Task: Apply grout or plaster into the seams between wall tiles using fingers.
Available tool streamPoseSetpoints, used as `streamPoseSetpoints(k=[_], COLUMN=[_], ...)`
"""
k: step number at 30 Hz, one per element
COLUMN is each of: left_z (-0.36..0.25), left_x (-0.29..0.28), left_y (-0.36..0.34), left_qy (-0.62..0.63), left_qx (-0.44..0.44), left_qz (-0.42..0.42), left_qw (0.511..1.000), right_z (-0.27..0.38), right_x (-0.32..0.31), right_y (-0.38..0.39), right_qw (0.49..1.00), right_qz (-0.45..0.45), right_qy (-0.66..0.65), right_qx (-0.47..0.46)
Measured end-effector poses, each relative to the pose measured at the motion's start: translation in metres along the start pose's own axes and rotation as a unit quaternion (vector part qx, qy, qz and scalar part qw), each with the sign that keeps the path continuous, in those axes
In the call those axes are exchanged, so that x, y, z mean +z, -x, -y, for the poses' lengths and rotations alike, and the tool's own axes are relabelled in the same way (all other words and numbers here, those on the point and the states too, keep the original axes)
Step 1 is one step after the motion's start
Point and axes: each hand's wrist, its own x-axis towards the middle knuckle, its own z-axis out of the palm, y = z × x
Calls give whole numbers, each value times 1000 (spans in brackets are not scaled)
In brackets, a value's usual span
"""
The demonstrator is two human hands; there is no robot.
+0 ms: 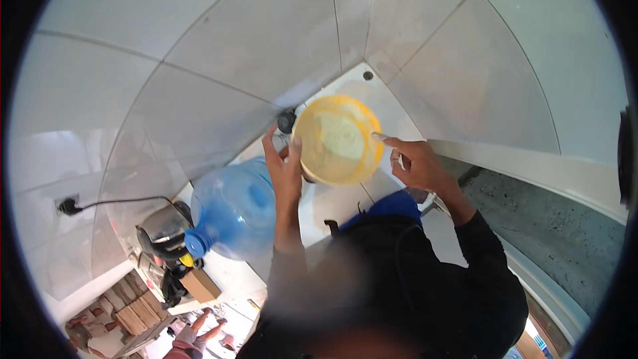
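Note:
A round yellow plastic tub (304, 167) is tilted so that its inside faces me, with pale whitish stuff lining the bottom and smeared on the wall. My left hand (286, 169) grips its left side, the thumb over the rim. On the opposite side, my right hand (424, 167) points its index finger at the rim; whitish residue coats that fingertip. The thumb is apart from the index finger, the other fingers are partly curled, and nothing shows between them. Just left of my left forearm lies a large clear blue water bottle (232, 209) with a blue cap (197, 242).
Behind the tub is a dark round object (286, 120) by the tiled wall (259, 40). A kettle (164, 229), a cardboard box (201, 284) and a plugged-in black cable (126, 201) are at left. A white ledge (531, 166) runs along the right. Another person (189, 342) is at lower left.

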Motion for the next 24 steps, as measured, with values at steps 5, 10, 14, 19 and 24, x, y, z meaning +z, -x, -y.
streamPoseSetpoints(k=[5,10,14,19,24], left_z=[-38,-44,-46,-80,-32], left_x=[5,23,10,5,5], left_y=[14,49,59,72,72], left_qy=[43,-36,-115,-79,-88], left_qx=[0,84,168,158,161], left_qz=[19,20,-21,30,38], left_qw=[999,996,979,984,982], right_z=[19,1,6,22,-16], right_x=[-14,-35,-57,-50,-34], right_y=[33,68,86,92,72], right_qw=[972,950,953,981,996], right_qz=[45,63,50,8,-82], right_qy=[208,271,267,160,23], right_qx=[-96,-143,-138,-107,23])
